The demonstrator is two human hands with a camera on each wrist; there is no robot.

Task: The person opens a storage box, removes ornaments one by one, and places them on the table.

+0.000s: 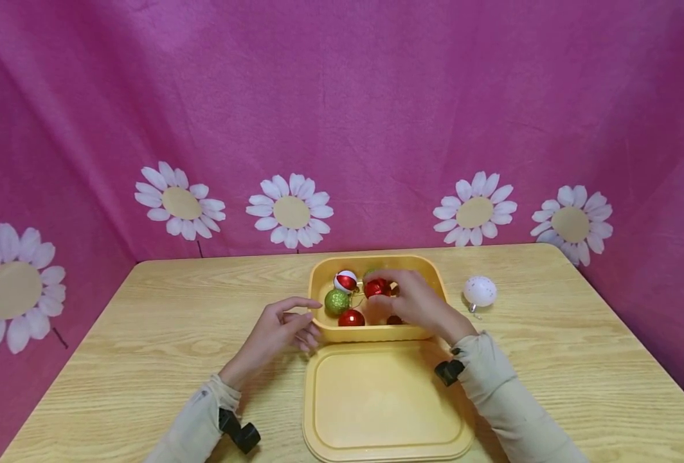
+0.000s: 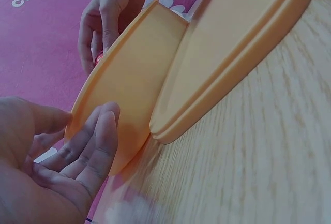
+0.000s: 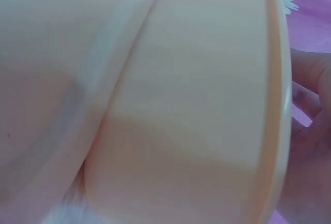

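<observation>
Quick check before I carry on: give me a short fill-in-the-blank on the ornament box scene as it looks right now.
1. The right hand reaches into the yellow box and touches a shiny ____ ball.
2. The yellow lid lies flat on the table, on the ____ side of the box.
3. The ____ speckled ball sits on the table outside the box.
4. The left hand is beside the box, holding ____.

Missing words: red; near; white; nothing

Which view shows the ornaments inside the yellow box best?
The head view: ornaments lie visible inside the yellow box. The left wrist view shows only a red sliver by the fingers; the right wrist view only the box wall.
</observation>
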